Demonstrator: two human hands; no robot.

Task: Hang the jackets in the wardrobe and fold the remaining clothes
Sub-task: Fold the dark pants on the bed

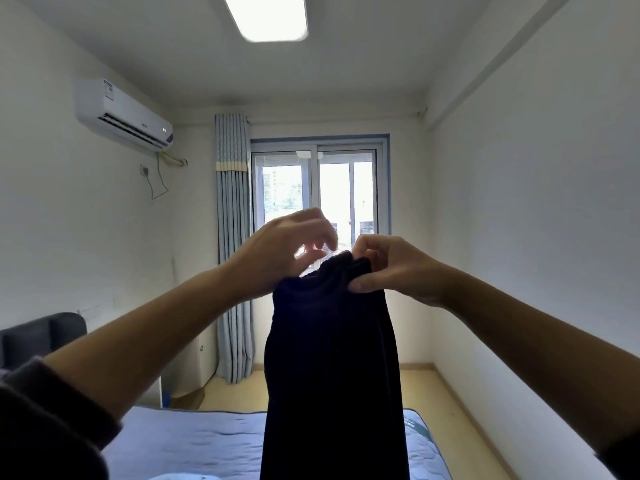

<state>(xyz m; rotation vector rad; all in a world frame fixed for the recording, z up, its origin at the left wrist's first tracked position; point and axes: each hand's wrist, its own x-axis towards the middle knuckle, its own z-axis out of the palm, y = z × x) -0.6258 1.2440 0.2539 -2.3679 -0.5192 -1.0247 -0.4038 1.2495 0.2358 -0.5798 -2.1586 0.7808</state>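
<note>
Hanging straight down in front of the window (pixel 318 188), a dark garment (pixel 332 358) reaches from the window's lower part past the bed (pixel 194 441) beneath it. The right grip (pixel 391 268) pinches the garment's top edge between thumb and curled fingers. The left grip (pixel 287 247), also before the window, is loosely spread and blurred; I cannot tell whether it touches the cloth.
</note>
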